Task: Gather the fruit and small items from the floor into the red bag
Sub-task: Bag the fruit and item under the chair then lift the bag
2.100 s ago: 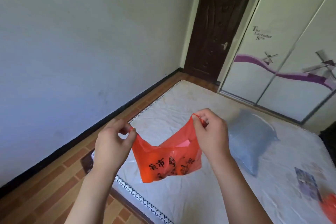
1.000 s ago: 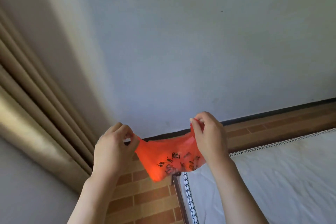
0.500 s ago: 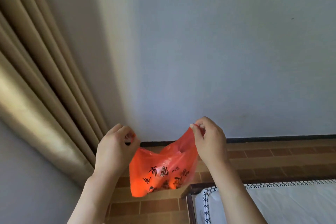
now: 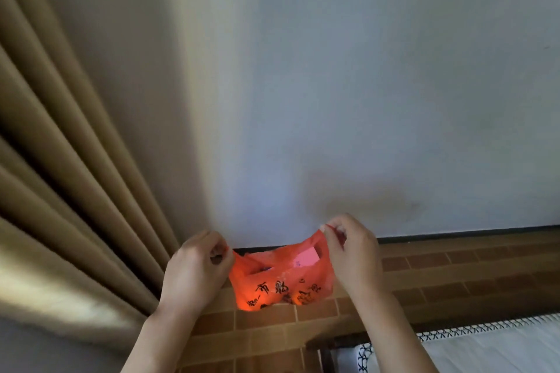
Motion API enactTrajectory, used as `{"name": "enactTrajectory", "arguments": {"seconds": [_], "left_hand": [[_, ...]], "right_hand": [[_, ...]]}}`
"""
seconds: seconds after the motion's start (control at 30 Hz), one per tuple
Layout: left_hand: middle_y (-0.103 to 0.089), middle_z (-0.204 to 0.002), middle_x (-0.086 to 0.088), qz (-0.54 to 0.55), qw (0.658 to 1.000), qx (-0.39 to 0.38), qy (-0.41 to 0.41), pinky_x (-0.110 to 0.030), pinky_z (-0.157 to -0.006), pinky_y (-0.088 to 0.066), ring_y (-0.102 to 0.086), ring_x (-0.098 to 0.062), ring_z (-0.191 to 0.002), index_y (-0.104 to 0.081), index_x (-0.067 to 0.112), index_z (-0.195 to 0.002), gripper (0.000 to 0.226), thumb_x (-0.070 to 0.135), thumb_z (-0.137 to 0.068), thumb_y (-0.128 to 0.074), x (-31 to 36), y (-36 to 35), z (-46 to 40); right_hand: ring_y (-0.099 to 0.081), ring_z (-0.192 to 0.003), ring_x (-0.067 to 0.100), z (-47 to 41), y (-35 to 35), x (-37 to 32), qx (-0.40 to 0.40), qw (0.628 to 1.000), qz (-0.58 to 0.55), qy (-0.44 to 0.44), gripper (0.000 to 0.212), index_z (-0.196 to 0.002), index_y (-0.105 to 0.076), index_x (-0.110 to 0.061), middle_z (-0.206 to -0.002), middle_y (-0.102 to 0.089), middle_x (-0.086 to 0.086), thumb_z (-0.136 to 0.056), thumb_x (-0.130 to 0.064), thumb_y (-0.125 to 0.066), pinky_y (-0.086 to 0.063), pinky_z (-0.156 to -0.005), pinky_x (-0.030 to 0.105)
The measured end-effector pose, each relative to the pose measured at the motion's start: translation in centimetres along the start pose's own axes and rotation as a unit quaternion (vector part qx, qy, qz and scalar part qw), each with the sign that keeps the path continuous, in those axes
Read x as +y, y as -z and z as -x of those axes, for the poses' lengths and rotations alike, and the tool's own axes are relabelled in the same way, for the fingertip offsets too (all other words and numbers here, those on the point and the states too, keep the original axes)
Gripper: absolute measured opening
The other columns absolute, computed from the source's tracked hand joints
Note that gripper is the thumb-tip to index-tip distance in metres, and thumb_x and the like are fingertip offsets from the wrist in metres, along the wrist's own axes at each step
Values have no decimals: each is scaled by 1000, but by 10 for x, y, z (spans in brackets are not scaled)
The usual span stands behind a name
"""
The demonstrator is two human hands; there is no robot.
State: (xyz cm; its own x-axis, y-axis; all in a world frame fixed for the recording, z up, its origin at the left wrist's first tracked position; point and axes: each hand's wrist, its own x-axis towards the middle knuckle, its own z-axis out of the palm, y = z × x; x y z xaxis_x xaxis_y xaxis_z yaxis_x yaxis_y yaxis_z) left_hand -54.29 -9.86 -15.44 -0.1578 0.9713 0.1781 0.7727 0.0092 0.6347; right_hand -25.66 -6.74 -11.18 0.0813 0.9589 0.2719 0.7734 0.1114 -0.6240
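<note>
Between the left hand (image 4: pixel 197 274) and the right hand (image 4: pixel 353 254) hangs the red bag (image 4: pixel 281 283), thin crinkled plastic, slightly glossy and translucent, printed with black characters; a pale pink paper-like slip (image 4: pixel 306 257) shows inside its mouth. Left of the left hand falls a tan cloth curtain (image 4: pixel 69 191) in soft matt folds. Above both hands the wall (image 4: pixel 348 85) looks smooth and matt. Below them lies brown brick-pattern flooring (image 4: pixel 454 278), and under the right forearm white cloth bedding (image 4: pixel 491 351) with a patterned woven edge

Dim room, soft light glowing through the curtain (image 4: pixel 60 191) at left; a faint shadow smudges the wall (image 4: pixel 363 100), the red bag (image 4: pixel 281 285) glows translucent, edges bow wide-angle, slight blur throughout.
</note>
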Motion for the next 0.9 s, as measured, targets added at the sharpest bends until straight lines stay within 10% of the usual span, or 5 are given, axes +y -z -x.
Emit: {"name": "enactTrajectory", "arguments": {"seconds": [0.2, 0.9], "left_hand": [[-53, -80, 11, -28, 999, -42, 21, -34, -57, -50, -55, -11, -72, -55, 29, -78, 20, 34, -87, -72, -51, -40, -51], [-47, -89, 15, -141, 953, -214, 160, -24, -59, -30, -51, -5, -81, -55, 31, -83, 14, 36, -94, -63, -242, -289, -143]], "right_hand": [[-62, -77, -6, -43, -65, 25, -72, 996, -13, -40, 20, -84, -59, -33, -79, -64, -22, -98, -23, -70, -42, -62, 10], [-55, -72, 2, -119, -397, 210, -301, 952, 44, -32, 13, -91, -58, -29, -86, -56, -16, -103, -29, -60, -44, -64, 17]]}}
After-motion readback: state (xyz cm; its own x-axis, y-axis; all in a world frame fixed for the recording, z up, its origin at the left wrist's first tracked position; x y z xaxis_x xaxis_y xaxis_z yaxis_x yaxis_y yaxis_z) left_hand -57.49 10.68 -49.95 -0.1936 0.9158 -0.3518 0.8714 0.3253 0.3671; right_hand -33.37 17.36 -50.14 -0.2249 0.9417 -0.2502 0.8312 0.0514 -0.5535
